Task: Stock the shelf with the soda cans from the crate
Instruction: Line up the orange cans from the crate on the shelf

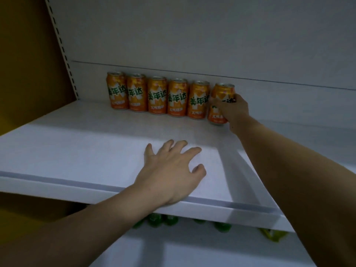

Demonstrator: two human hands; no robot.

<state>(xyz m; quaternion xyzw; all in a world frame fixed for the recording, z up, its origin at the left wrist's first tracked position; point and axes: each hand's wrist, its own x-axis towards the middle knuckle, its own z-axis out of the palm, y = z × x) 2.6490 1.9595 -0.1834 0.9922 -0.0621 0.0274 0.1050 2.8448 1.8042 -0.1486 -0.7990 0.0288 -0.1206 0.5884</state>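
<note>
Several orange soda cans point(157, 95) stand upright in a row along the back of the white shelf point(77, 151). My right hand point(234, 110) grips the rightmost orange can point(221, 93), which stands at the right end of the row, close to its neighbour. My left hand point(171, 170) rests flat on the shelf near its front edge, fingers spread and holding nothing. The crate is out of view.
The shelf's white back panel point(192, 35) rises behind the cans, with a slotted upright point(63, 54) at the left. Green bottles point(159, 220) and a yellow packet point(271, 235) show on the lower level under the shelf's front lip.
</note>
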